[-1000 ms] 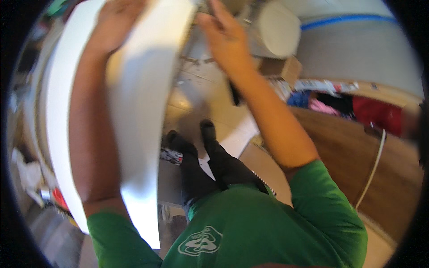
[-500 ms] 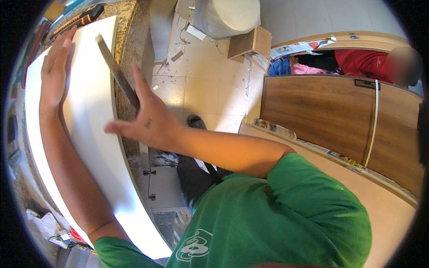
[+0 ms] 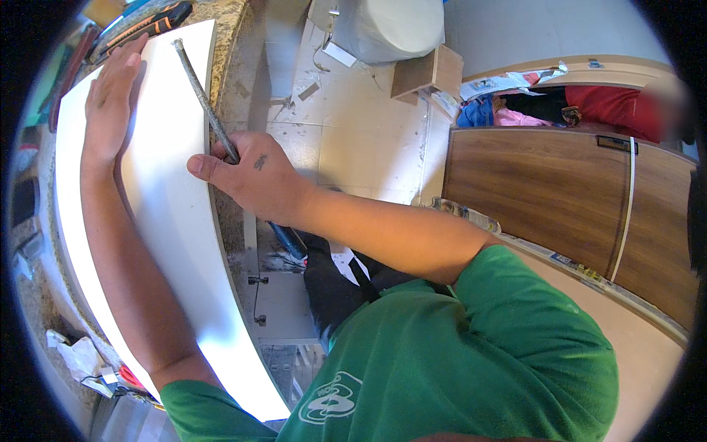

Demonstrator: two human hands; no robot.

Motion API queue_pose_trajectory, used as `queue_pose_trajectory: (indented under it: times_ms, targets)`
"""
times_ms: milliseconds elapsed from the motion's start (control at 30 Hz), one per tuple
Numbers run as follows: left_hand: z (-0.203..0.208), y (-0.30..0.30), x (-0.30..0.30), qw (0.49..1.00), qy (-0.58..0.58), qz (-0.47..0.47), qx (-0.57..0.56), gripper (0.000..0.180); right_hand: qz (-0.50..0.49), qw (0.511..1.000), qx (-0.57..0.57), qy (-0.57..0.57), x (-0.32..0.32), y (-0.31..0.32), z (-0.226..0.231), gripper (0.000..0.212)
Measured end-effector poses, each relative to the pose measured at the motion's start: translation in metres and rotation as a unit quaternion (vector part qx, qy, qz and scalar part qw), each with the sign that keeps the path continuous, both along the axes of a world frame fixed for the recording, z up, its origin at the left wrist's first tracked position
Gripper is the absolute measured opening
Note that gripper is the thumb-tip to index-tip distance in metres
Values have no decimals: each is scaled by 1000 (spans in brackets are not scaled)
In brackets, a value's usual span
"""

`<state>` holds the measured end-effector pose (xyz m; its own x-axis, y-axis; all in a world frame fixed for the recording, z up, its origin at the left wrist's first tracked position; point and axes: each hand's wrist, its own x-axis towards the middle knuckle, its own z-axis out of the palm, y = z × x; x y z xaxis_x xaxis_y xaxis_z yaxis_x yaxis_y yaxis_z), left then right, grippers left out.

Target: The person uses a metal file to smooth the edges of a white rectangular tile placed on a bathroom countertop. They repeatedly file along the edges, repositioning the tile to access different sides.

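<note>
White board [image 3: 173, 169], left; black-orange tool [image 3: 147, 29] near its far end
Left hand [image 3: 112, 99] atop, fingers together; right hand [image 3: 259, 175] clamped round dark rod [image 3: 200, 96]

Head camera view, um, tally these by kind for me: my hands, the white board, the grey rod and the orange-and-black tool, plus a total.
Hands: 2, left hand and right hand
White board: 1
Grey rod: 1
Orange-and-black tool: 1
Total: 5
</note>
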<state>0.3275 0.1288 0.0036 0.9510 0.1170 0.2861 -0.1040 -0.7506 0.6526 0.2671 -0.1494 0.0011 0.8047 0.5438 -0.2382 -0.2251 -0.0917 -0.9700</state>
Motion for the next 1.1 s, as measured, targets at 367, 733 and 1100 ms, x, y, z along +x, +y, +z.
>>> queue_pose_trajectory:
  times_ms: [367,733,1100]
  targets:
    - [2,0,0,990,24,31,138,52,-50,999,-6,17,-13,8,-1,38]
    - [10,-14,-10,978,66,75,185,56,-89,991,103,16,-14,-7,-25,37]
    - [29,-28,-14,980,87,88,158,56,-45,962,-55,-262,52,-58,-35,44]
